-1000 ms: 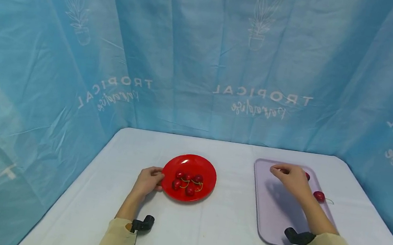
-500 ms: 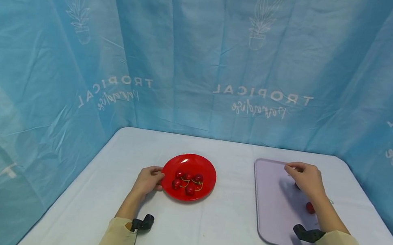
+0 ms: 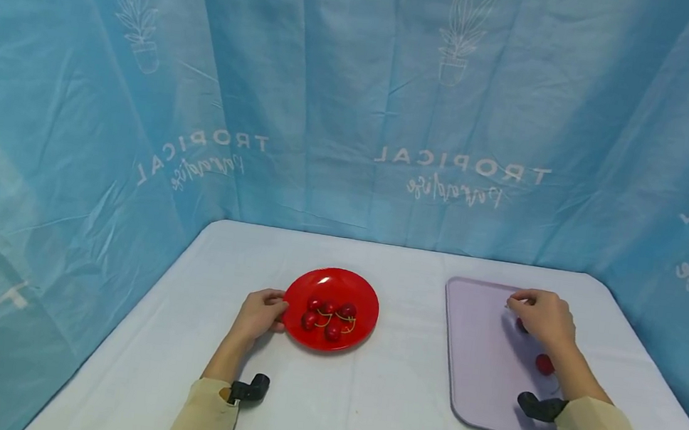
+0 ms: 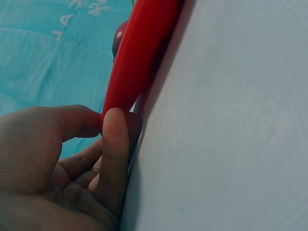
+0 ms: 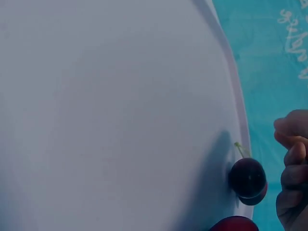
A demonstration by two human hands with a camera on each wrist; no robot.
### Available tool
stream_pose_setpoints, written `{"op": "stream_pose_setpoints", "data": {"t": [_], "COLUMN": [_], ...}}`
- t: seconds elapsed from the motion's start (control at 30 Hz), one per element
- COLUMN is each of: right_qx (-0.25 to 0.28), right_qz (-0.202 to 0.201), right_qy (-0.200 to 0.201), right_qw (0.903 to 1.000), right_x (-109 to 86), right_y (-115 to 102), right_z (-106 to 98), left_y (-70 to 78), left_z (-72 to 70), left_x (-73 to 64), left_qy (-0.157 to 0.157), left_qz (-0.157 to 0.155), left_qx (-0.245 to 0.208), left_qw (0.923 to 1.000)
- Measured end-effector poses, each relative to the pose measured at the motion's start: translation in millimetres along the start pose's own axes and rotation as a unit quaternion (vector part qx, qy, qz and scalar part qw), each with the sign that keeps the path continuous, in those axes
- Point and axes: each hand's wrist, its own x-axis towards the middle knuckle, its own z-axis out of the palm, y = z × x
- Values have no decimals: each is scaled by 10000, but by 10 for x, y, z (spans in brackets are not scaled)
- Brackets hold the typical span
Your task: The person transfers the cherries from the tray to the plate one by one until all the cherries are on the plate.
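Note:
My left hand (image 3: pixel 257 315) pinches the left rim of a red plate (image 3: pixel 334 282), thumb on top and fingers below. In the left wrist view the plate's edge (image 4: pixel 127 77) tilts steeply in the frame, a cherry (image 4: pixel 119 38) showing past it. Several red cherries (image 3: pixel 333 331) with green stems lie in the plate. My right hand (image 3: pixel 546 319) hangs over the far right of a lilac tray (image 3: pixel 473 374), its fingers loosely curled with nothing visible between them. Close below it are a dark cherry (image 5: pixel 248 178) with its stem and a redder cherry (image 5: pixel 234 224).
A white cloth (image 3: pixel 393 393) covers the table beneath plate and tray. Blue printed curtains (image 3: pixel 345 100) hang behind and at both sides. Black wrist cameras (image 3: pixel 250 390) sit on both wrists, the right one low over the tray.
My right hand has moved to the right and slightly down over the tray, uncovering the tray's left part and covering the back cherry. My left hand keeps its hold on the plate.

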Motion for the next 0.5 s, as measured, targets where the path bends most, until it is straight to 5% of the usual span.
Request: {"op": "stream_pose_setpoints", "data": {"t": [0.5], "right_qx": [-1085], "right_qz": [-298], "right_qy": [72], "right_qw": [9936], "right_x": [65], "right_y": [118], "right_z": [108], "left_y": [37], "left_z": [6], "left_x": [-20], "left_qy": [39], "left_qz": [-18], "left_qx": [79], "left_qw": [10000]}}
